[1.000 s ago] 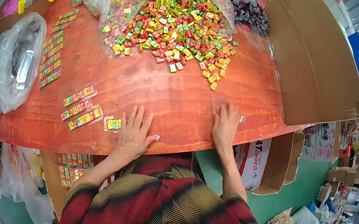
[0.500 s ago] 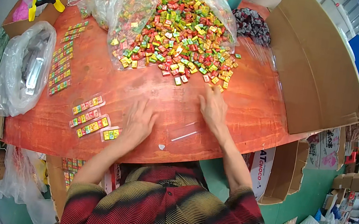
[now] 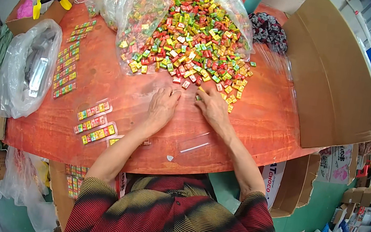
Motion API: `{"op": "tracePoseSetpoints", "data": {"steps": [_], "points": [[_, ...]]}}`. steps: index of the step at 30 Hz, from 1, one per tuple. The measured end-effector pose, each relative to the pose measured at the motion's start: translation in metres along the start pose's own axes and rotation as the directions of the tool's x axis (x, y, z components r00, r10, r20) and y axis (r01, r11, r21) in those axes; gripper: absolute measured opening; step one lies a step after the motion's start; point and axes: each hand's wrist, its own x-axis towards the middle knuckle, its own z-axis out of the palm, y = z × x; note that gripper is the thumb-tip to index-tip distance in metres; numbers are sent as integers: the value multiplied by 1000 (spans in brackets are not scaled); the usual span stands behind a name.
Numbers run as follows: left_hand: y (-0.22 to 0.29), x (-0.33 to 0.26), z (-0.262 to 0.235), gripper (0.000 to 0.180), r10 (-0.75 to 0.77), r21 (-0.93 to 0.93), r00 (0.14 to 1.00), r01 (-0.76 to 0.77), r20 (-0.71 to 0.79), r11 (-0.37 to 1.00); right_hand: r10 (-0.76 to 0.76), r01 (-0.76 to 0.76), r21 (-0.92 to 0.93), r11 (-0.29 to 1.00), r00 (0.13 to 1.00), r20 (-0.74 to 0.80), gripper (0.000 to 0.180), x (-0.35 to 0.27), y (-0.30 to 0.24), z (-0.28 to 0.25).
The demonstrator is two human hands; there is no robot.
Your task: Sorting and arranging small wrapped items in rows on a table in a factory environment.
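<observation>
A large heap of small wrapped sweets (image 3: 200, 47) in red, yellow and green spreads over the far middle of the table. At its near edge my right hand (image 3: 215, 109) is closed, thumb and fingers around a yellow sweet (image 3: 201, 89); a bit of green shows by the thumb. My left hand (image 3: 162, 109) rests just short of the heap with curled fingers, and what they hold, if anything, is hidden. Clear plastic trays (image 3: 98, 133) filled with rows of sweets lie left of my left forearm, which partly covers another tray (image 3: 114, 141).
More rows of sweets (image 3: 66, 66) lie at the table's left. An empty-looking clear tray (image 3: 194, 146) sits between my forearms. A plastic bag (image 3: 28, 70) and a small carton (image 3: 63, 8) stand far left. Tall cardboard (image 3: 338, 76) borders the right side; a teal bottle (image 3: 255, 0) stands behind.
My left hand has moved forward and right to the heap's edge, its fingers curling. The right hand has shifted slightly left, bringing sweets away from the heap. The view has tilted slightly.
</observation>
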Motion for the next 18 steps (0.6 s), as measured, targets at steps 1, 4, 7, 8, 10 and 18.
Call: {"op": "tracePoseSetpoints", "data": {"steps": [1,4,7,8,10,18], "points": [[2,0,-3,26,-5,1,1000,5,3,1000,0,0,3,1000,1000,5,20,-1,-1,-2],[4,1,-8,21,-107,-117,992,114,66,987,122,-122,-91,988,992,-11,26,-1,-3,-2],[1,4,-9,19,-117,-122,990,127,84,984,18,-22,-67,997,998,-66,19,16,-7,11],[-2,6,-8,18,-129,-133,987,141,96,981,24,-29,-69,997,997,-70,19,23,-10,19],[-6,6,-7,18,-141,-143,984,156,112,977,-11,6,-63,998,998,-68,15,36,-17,36],[-14,8,-19,25,-193,-145,974,210,121,967,-77,89,106,990,990,-114,23,15,-7,13]]}}
